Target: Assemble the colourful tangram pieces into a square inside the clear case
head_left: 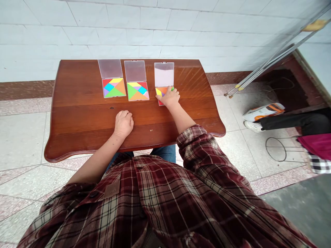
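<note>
Plaid sleeve point(191, 144), right hand's grip point(168, 97) apart atop the rightmost tangram tray point(161, 91), left hand point(123, 124) curled nearby

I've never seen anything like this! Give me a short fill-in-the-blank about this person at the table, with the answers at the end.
The right hand touches the ____ of three open plastic cases.
The left hand rests on a table made of ____.
Each case holds colored ____ pieces.
The person wears a ____ shirt.

Answers: rightmost; wood; tangram; plaid.
</note>
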{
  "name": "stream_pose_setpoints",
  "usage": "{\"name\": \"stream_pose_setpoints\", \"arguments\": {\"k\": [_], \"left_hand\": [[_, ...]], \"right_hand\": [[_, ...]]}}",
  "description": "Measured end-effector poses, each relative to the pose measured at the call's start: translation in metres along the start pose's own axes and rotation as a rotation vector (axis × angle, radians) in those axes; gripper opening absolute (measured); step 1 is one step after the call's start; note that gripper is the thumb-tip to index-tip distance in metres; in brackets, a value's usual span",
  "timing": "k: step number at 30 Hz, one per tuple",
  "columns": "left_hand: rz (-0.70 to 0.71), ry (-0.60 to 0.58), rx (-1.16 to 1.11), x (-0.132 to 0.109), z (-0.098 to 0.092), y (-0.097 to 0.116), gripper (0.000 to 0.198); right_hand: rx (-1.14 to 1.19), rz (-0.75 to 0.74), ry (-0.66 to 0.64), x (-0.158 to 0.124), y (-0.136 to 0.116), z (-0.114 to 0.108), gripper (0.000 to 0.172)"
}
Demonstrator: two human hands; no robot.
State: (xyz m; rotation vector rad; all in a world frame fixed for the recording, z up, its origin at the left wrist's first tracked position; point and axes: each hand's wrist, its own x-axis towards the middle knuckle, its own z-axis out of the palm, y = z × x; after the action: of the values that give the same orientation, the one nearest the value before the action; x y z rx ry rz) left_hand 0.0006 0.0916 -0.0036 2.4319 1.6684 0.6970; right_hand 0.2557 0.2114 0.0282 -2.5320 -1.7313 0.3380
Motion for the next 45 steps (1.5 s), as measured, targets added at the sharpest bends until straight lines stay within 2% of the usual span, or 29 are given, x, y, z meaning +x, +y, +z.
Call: {"name": "stream_pose_setpoints", "arguments": {"k": [8,12,15,18,20,22,27,35,45], "left_hand": [[0.003,-0.008,0.003,0.000,0.000,-0.001,0.019],[-0.002,-0.025,0.020,0.000,-0.001,0.000,0.021],[-0.003,-0.031,0.015,0.001,-0.002,0.001,0.021],[-0.003,-0.029,0.019,0.001,-0.001,0.001,0.021],[-0.007,-0.027,0.016,0.001,-0.001,0.002,0.021],[-0.012,-0.028,0.007,0.001,-0.002,0.002,0.022],[-0.004,-0.042,0.022,0.001,-0.003,0.003,0.022],[-0.019,-0.045,0.009,0.002,0.001,0.001,0.022],[-0.003,-0.040,0.013,0.002,0.000,0.000,0.021]], "right_hand": [[0.007,-0.004,-0.007,-0.003,0.000,-0.003,0.100],[0.011,-0.035,0.051,-0.015,-0.002,-0.010,0.091],[0.044,-0.187,0.079,-0.034,-0.011,-0.017,0.069],[0.131,-0.456,-0.031,-0.054,-0.026,-0.016,0.044],[0.163,-0.587,-0.079,-0.064,-0.037,-0.010,0.041],[0.151,-0.640,-0.083,-0.069,-0.046,-0.002,0.042],[0.066,-0.643,-0.078,-0.068,-0.054,0.010,0.036],[0.032,-0.604,-0.080,-0.068,-0.058,0.010,0.034],[-0.008,-0.626,-0.114,-0.093,-0.046,0.011,0.035]]}}
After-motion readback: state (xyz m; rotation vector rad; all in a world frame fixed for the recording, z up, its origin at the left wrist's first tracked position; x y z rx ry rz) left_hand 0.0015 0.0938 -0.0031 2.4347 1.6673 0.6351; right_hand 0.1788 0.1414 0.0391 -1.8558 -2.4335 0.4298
